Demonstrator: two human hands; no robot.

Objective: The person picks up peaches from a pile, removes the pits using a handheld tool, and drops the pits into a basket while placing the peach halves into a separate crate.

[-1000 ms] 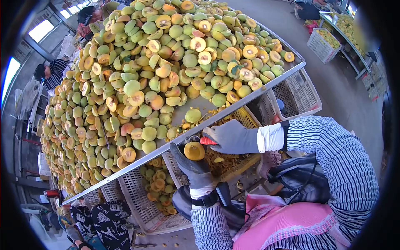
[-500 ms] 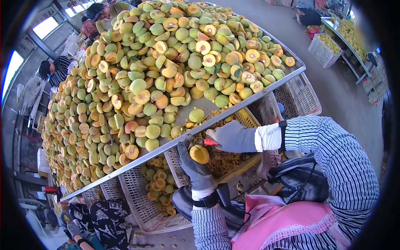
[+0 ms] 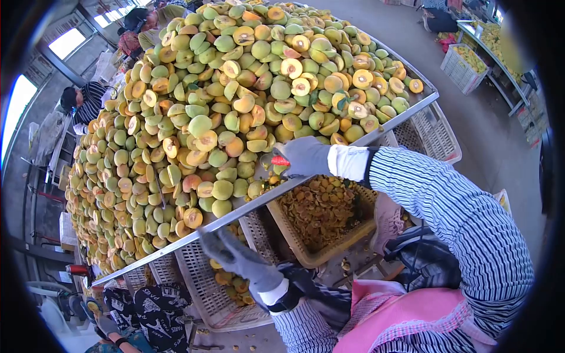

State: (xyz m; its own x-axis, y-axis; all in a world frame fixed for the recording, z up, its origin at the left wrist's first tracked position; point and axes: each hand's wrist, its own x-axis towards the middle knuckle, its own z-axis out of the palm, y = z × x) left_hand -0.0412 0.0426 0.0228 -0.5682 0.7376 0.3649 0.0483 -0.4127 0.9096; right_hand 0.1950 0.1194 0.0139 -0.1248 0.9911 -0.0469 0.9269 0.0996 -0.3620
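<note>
My right hand [image 3: 307, 156], in a grey glove, is closed around a small tool with a red-wrapped handle [image 3: 279, 160]. It is over the near rim of the table, against the heap of yellow-green halved peaches [image 3: 200, 125]; the tool's tip is hard to make out. My left hand [image 3: 244, 259], also gloved, has its fingers apart and holds nothing. Below it, a white slatted crate [image 3: 197, 276] contains peach halves [image 3: 235, 285], partly hidden by that hand. A yellow crate [image 3: 312, 259] under my right arm contains pits and scraps [image 3: 321, 209].
The table's metal rim [image 3: 253, 204] runs diagonally in front of me. Another white crate [image 3: 435, 132] stands under its right end. A person's patterned trousers [image 3: 159, 315] show at lower left, and a person in a striped top [image 3: 92, 100] is across the heap. A fruit-filled crate [image 3: 465, 67] stands far right.
The peach half in my left hand is gone from it, and that hand has moved left and down over the white crate, fingers spread. My right hand has moved up and left onto the table.
</note>
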